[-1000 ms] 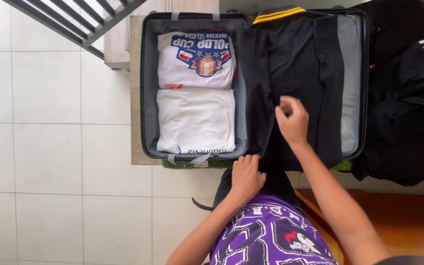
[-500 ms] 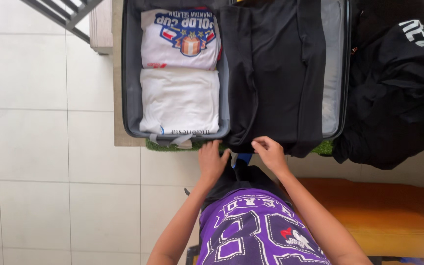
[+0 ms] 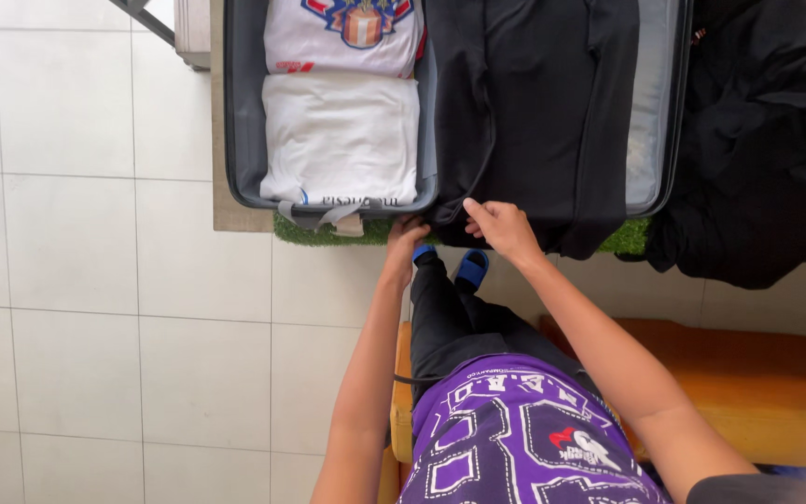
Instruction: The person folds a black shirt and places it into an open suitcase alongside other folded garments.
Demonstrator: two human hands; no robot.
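An open grey suitcase lies on a low surface in front of me. Its left half holds two folded white shirts, the farther one printed with a colourful emblem. A black garment is spread over the right half and hangs over the near rim. My left hand grips the garment's lower left edge at the rim. My right hand pinches the same hem a little to the right. Both hands are closed on the fabric.
A heap of black clothes lies right of the suitcase. A strip of green turf shows under the case's near edge. White floor tiles spread to the left. An orange wooden seat is below right, blue sandals under my hands.
My right hand came down from the middle of the black garment to its near hem. My left hand rose to the hem beside it. The view shifted so the suitcase sits higher.
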